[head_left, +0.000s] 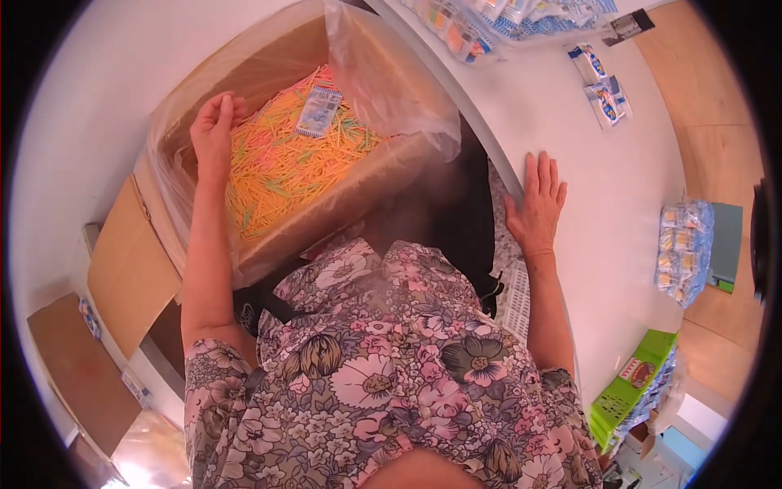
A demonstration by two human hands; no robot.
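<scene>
A cardboard box (326, 200) lined with clear plastic film (383, 81) stands at the left. Inside lies a heap of thin coloured sticks (285, 175), mostly yellow and orange with some green and pink. One small blue-and-white printed packet (318, 112) rests on top of the heap. My left hand (214, 134) is over the box's left side, its thumb and fingers drawn together; whatever they hold, if anything, does not show. My right hand (537, 204) lies flat on the white table (607, 179) near its edge, fingers stretched out and nothing in it.
Two small packets (607, 102) lie on the table's far part, near a large clear bag of packets (513, 20). A bundle of packets (683, 253) sits at the right, and a green basket (631, 383) at the lower right. Cardboard (134, 269) stands left of me.
</scene>
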